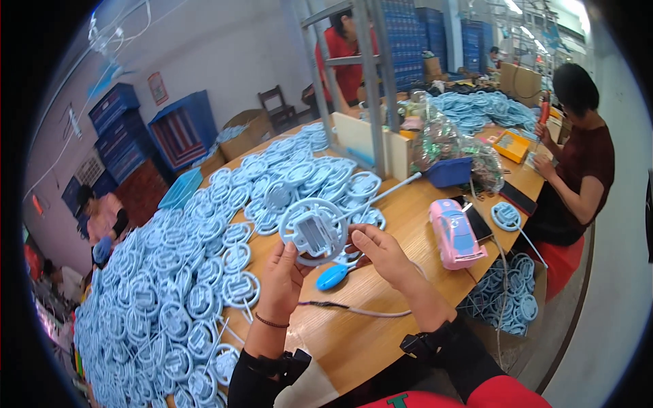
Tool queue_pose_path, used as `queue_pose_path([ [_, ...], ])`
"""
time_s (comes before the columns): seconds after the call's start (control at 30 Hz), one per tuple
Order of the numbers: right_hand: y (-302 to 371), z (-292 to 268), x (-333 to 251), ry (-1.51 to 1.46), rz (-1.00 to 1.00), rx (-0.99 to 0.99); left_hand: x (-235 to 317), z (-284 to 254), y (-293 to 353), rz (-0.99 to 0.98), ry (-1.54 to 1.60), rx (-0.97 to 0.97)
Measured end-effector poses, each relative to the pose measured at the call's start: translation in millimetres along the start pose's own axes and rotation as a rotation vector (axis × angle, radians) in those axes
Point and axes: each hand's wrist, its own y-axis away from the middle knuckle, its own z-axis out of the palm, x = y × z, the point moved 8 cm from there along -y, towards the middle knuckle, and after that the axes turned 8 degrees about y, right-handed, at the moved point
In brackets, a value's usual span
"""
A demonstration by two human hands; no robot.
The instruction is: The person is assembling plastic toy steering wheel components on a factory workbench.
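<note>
Left hand (282, 272) and right hand (381, 251) pinch pale-blue wheel part (314, 231) at frame centre, above bench (381, 326). I judge grip thin: rim slip could drop it onto blue tool (332, 276).

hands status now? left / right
Left hand: shut on the blue ring part, gripping its lower left rim.
Right hand: shut on the same part, at its right rim.

Brightness: even and bright across the wooden table (381, 326).
Source: ceiling strip lights (518, 8) at upper right, slightly overexposed.
Shadows: soft and short beneath both hands.
Glare: mild sheen on the pink toy car (454, 233).
Distortion: strong fisheye bending; black rim in the corners.
Focus: centre sharp; far background and edges soft.
</note>
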Motion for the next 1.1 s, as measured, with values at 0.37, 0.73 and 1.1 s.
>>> queue_pose_path([
  [0.37, -5, 102, 34, 0.366, 0.042, -0.345, 18, -116, 90, -0.008, 0.096, 0.326],
  [0.73, 21, 145, 102, 1.372, -0.331, -0.510, 39, -210, 139, 0.315, 0.170, 0.667],
  [1.1, 28, 154, 55, 1.006, -0.584, -0.565, 13, -173, 121, 0.161, -0.107, 0.578],
])
